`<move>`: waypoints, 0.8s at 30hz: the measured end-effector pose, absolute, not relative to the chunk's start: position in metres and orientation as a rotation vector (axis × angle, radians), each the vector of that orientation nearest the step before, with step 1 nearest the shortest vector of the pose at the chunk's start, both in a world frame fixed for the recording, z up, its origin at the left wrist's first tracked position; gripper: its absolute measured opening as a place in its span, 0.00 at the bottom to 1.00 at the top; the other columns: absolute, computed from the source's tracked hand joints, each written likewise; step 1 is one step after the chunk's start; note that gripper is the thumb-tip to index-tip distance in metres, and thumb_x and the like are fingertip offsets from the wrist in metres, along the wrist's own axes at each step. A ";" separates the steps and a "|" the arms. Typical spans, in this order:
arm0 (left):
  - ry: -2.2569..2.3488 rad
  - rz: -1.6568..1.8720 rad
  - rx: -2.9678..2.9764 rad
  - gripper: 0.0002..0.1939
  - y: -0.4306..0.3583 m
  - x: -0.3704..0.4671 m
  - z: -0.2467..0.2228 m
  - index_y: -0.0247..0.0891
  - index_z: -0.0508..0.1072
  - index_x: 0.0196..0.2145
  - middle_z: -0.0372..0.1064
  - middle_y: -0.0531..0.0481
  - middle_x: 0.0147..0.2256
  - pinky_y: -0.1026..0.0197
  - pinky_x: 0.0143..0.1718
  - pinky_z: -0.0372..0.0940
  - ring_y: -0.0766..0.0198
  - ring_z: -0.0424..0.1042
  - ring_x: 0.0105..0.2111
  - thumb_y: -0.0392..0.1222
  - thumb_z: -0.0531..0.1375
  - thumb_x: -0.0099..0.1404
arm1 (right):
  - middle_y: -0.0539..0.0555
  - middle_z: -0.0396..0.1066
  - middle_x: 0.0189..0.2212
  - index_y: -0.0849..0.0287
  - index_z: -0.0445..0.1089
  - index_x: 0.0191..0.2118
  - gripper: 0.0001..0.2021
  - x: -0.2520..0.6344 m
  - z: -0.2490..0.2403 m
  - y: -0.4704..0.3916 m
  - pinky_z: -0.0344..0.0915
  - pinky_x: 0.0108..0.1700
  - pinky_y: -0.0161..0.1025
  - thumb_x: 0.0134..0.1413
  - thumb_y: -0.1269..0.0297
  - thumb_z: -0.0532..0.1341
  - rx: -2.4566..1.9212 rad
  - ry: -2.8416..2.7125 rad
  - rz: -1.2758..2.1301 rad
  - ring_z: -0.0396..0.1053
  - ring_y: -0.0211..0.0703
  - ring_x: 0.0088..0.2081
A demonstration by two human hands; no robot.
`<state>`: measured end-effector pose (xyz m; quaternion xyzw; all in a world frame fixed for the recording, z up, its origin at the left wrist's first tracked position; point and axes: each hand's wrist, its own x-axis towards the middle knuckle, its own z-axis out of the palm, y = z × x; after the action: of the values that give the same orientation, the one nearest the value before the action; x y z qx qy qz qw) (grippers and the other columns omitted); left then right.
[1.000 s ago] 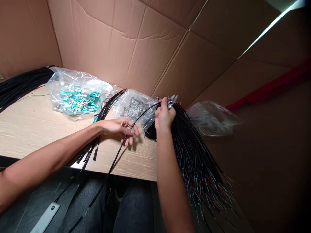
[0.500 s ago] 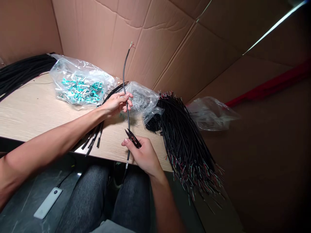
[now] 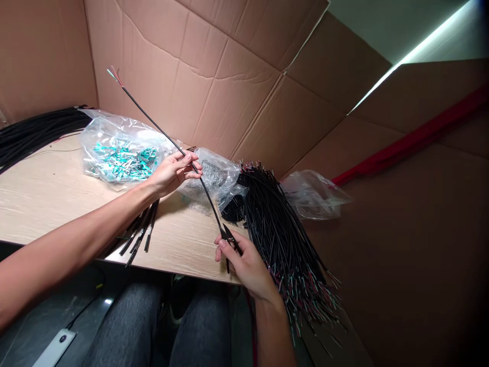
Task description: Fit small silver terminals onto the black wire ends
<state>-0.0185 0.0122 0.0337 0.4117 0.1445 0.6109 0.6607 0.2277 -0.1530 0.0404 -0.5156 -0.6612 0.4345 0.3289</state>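
Observation:
A black cable (image 3: pixel 155 124) slants across the middle, its upper end split into thin red, white and green wires. My left hand (image 3: pixel 171 172) is closed around the cable partway along. In my closed right hand (image 3: pixel 250 267) is a pair of black thread snips (image 3: pixel 233 240), blades pointing up and left. The blades lie right by the lower part of the cable, whose end passes down by my right fingers; whether those fingers also grip it I cannot tell. Under my left forearm several black cables (image 3: pixel 143 229) reach toward the table's front edge.
A clear bag of teal and silver scraps (image 3: pixel 124 158) lies behind my left forearm, a bag of silvery strands (image 3: pixel 210 176) beyond my left hand. At right, a thick cable bundle (image 3: pixel 280 229) hangs over the table (image 3: pixel 46 193) edge. Cardboard (image 3: pixel 153 41) walls the back.
The cable has swung from near upright to a slant, its wire end moving left. My right hand with the snips has shifted right, and the cable's lower end has come up above the table edge.

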 end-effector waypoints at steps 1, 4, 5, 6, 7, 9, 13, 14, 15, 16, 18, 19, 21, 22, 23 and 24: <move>0.330 1.400 0.942 0.05 0.012 -0.019 0.036 0.33 0.75 0.40 0.77 0.43 0.34 0.62 0.39 0.77 0.63 0.79 0.35 0.38 0.63 0.71 | 0.50 0.73 0.27 0.55 0.75 0.45 0.11 0.233 0.043 -0.152 0.65 0.38 0.39 0.67 0.54 0.62 -1.347 -1.761 1.133 0.69 0.43 0.32; 0.353 1.434 1.025 0.07 0.009 -0.020 0.046 0.34 0.74 0.39 0.77 0.41 0.36 0.59 0.40 0.77 0.60 0.78 0.36 0.41 0.63 0.72 | 0.49 0.72 0.26 0.56 0.75 0.50 0.14 0.242 0.050 -0.148 0.65 0.41 0.41 0.67 0.55 0.61 -1.381 -1.802 1.025 0.70 0.45 0.32; 0.378 1.436 1.063 0.08 0.008 -0.020 0.051 0.35 0.74 0.40 0.77 0.41 0.36 0.57 0.39 0.77 0.59 0.78 0.37 0.43 0.63 0.72 | 0.49 0.71 0.26 0.56 0.76 0.50 0.14 0.243 0.051 -0.147 0.65 0.42 0.42 0.68 0.54 0.61 -1.397 -1.789 0.965 0.70 0.45 0.32; 0.417 1.436 1.101 0.10 0.005 -0.020 0.057 0.35 0.74 0.41 0.77 0.40 0.36 0.56 0.39 0.77 0.58 0.78 0.37 0.45 0.63 0.72 | 0.49 0.71 0.26 0.56 0.76 0.49 0.14 0.243 0.053 -0.146 0.65 0.42 0.43 0.68 0.53 0.60 -1.408 -1.769 0.904 0.69 0.45 0.32; 0.463 1.433 1.138 0.11 0.001 -0.022 0.063 0.35 0.73 0.41 0.76 0.40 0.36 0.56 0.38 0.77 0.57 0.78 0.36 0.47 0.63 0.73 | 0.49 0.71 0.26 0.56 0.77 0.49 0.15 0.242 0.054 -0.145 0.65 0.43 0.43 0.68 0.53 0.60 -1.412 -1.749 0.850 0.69 0.46 0.32; 0.583 1.421 1.226 0.13 -0.013 -0.028 0.075 0.35 0.73 0.43 0.76 0.41 0.35 0.57 0.34 0.76 0.57 0.78 0.34 0.49 0.63 0.72 | 0.50 0.70 0.25 0.54 0.77 0.48 0.15 0.239 0.057 -0.144 0.66 0.43 0.44 0.67 0.52 0.60 -1.409 -1.724 0.774 0.70 0.48 0.32; 0.974 1.429 1.537 0.12 -0.084 -0.054 0.078 0.40 0.76 0.45 0.77 0.43 0.36 0.61 0.23 0.71 0.56 0.76 0.30 0.50 0.63 0.71 | 0.53 0.74 0.28 0.51 0.78 0.36 0.13 0.230 0.060 -0.145 0.68 0.48 0.48 0.66 0.50 0.61 -1.395 -1.731 0.680 0.74 0.54 0.38; 1.105 1.432 1.626 0.11 -0.110 -0.060 0.071 0.44 0.78 0.46 0.78 0.44 0.36 0.60 0.26 0.73 0.54 0.77 0.32 0.49 0.64 0.69 | 0.54 0.75 0.30 0.51 0.76 0.33 0.14 0.227 0.060 -0.145 0.68 0.49 0.49 0.66 0.50 0.61 -1.389 -1.738 0.673 0.75 0.55 0.40; 1.225 1.455 1.674 0.11 -0.139 -0.065 0.059 0.49 0.79 0.47 0.78 0.46 0.37 0.57 0.30 0.75 0.52 0.78 0.34 0.49 0.65 0.68 | 0.55 0.76 0.32 0.51 0.75 0.32 0.15 0.224 0.060 -0.145 0.68 0.51 0.49 0.66 0.50 0.61 -1.379 -1.745 0.676 0.75 0.56 0.42; 1.342 1.466 1.680 0.12 -0.168 -0.067 0.045 0.55 0.79 0.48 0.79 0.49 0.37 0.55 0.32 0.76 0.51 0.79 0.34 0.49 0.65 0.66 | 0.55 0.77 0.33 0.50 0.75 0.31 0.14 0.220 0.060 -0.145 0.68 0.51 0.49 0.66 0.50 0.61 -1.366 -1.748 0.683 0.76 0.56 0.42; 1.632 1.488 1.540 0.15 -0.223 -0.064 0.009 0.64 0.77 0.50 0.80 0.54 0.36 0.52 0.32 0.77 0.50 0.80 0.32 0.49 0.63 0.67 | 0.55 0.77 0.33 0.50 0.76 0.34 0.13 0.213 0.059 -0.144 0.69 0.50 0.49 0.66 0.51 0.61 -1.340 -1.740 0.703 0.76 0.56 0.43; 1.738 1.512 1.475 0.17 -0.245 -0.059 -0.009 0.67 0.77 0.52 0.80 0.55 0.34 0.51 0.29 0.77 0.50 0.80 0.29 0.50 0.62 0.66 | 0.55 0.77 0.32 0.49 0.76 0.35 0.12 0.209 0.059 -0.143 0.69 0.50 0.49 0.66 0.51 0.61 -1.328 -1.731 0.713 0.76 0.56 0.42; 1.833 1.513 1.482 0.21 -0.276 -0.047 -0.037 0.71 0.74 0.55 0.80 0.56 0.32 0.52 0.24 0.77 0.48 0.81 0.28 0.50 0.62 0.65 | 0.54 0.77 0.31 0.49 0.76 0.37 0.10 0.202 0.059 -0.142 0.70 0.48 0.49 0.66 0.52 0.61 -1.297 -1.719 0.730 0.76 0.55 0.40; 1.805 1.520 1.584 0.25 -0.284 -0.041 -0.043 0.72 0.73 0.58 0.81 0.56 0.32 0.53 0.22 0.77 0.48 0.81 0.27 0.49 0.62 0.65 | 0.54 0.76 0.31 0.49 0.77 0.37 0.10 0.198 0.060 -0.142 0.70 0.48 0.49 0.66 0.52 0.61 -1.279 -1.718 0.741 0.76 0.55 0.40; 1.740 1.543 1.737 0.28 -0.287 -0.037 -0.043 0.72 0.71 0.60 0.82 0.56 0.33 0.53 0.20 0.76 0.48 0.81 0.27 0.48 0.62 0.64 | 0.54 0.76 0.31 0.48 0.77 0.37 0.10 0.195 0.061 -0.143 0.70 0.48 0.49 0.66 0.52 0.62 -1.260 -1.719 0.752 0.76 0.55 0.40; 1.670 1.550 1.900 0.31 -0.285 -0.034 -0.038 0.70 0.68 0.63 0.82 0.54 0.37 0.52 0.21 0.77 0.48 0.82 0.28 0.47 0.61 0.63 | 0.53 0.77 0.31 0.48 0.77 0.37 0.10 0.192 0.062 -0.143 0.70 0.48 0.49 0.66 0.52 0.62 -1.240 -1.721 0.761 0.76 0.55 0.40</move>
<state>-0.0337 -0.2852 -0.0376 0.6379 0.5607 0.5206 0.0874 0.1921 -0.1432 0.0619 -0.4969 -0.6896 0.3049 0.4296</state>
